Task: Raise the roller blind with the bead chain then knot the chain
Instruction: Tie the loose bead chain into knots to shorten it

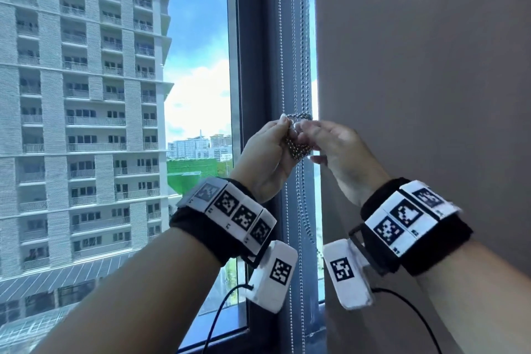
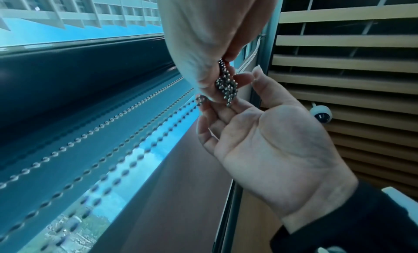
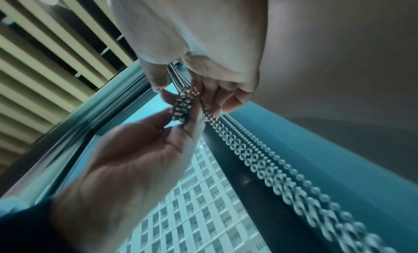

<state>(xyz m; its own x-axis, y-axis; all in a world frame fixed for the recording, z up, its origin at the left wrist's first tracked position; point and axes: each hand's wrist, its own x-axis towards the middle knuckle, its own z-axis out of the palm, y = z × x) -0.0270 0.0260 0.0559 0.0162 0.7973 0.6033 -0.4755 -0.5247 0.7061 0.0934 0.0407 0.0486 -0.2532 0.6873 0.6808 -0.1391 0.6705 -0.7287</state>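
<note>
Both hands were raised at the window frame (image 1: 253, 66), meeting on a bunched clump of the chain (image 1: 300, 146) (metal beads, several strands hanging straight above and below it). The left hand (image 1: 267, 158) had its fingers curled, pinching the clump from the left; the right hand (image 1: 336, 149) pinched it from the right with thumb and fingertips, remaining fingers loosely bent. The clump sat between the frame and the blind (image 1: 416, 66), which covered the right side.
</note>
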